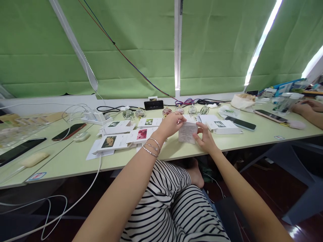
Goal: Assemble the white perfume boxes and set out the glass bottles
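Between my two hands, just above the table's front part, a small white paper box (187, 133) stands upright with fine printed text facing me. My left hand (172, 125), with bracelets at its wrist, pinches the box's upper left edge. On the other side, my right hand (205, 137) grips the right edge with thumb and fingers. To the left lie several white cartons with flower pictures, among them one with a pink flower (141, 134) and one with a yellowish flower (109, 142). Another picture carton (224, 127) lies right of my right hand.
Several round glass ornaments (192, 110) line the back, near a phone showing a timer (153, 105). A dark phone (240, 123) and a cloth pouch (243, 102) lie to the right. A power strip (96, 117) with cables sits left. Another person's hand (306, 107) is far right.
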A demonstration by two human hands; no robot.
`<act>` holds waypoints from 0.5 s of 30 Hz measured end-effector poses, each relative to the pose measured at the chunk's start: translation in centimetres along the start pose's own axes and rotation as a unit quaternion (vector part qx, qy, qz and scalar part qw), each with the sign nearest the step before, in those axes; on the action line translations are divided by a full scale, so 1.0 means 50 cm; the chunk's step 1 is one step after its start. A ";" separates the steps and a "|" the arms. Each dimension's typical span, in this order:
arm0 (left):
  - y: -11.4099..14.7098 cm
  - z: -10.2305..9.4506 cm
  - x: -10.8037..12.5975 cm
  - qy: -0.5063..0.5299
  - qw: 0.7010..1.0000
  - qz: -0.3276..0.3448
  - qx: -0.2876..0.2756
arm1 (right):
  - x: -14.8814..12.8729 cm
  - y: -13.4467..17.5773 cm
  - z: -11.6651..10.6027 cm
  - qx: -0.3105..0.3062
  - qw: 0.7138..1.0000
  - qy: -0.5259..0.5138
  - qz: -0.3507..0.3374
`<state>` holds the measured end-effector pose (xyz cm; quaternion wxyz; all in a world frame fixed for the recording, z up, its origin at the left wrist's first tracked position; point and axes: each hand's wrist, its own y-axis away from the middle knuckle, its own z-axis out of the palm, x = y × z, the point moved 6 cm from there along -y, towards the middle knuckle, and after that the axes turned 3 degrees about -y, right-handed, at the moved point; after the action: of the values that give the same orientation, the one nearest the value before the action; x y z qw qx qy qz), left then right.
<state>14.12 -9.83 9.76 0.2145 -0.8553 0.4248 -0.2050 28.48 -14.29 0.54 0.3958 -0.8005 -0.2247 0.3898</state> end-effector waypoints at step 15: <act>0.003 0.009 0.005 0.020 0.999 -0.009 -0.043 | 0.005 0.000 0.002 0.008 1.000 -0.009 0.007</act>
<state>14.39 -10.03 9.36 0.1674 -0.8630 0.4299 -0.2059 28.52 -14.08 0.40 0.3974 -0.7951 -0.2201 0.4018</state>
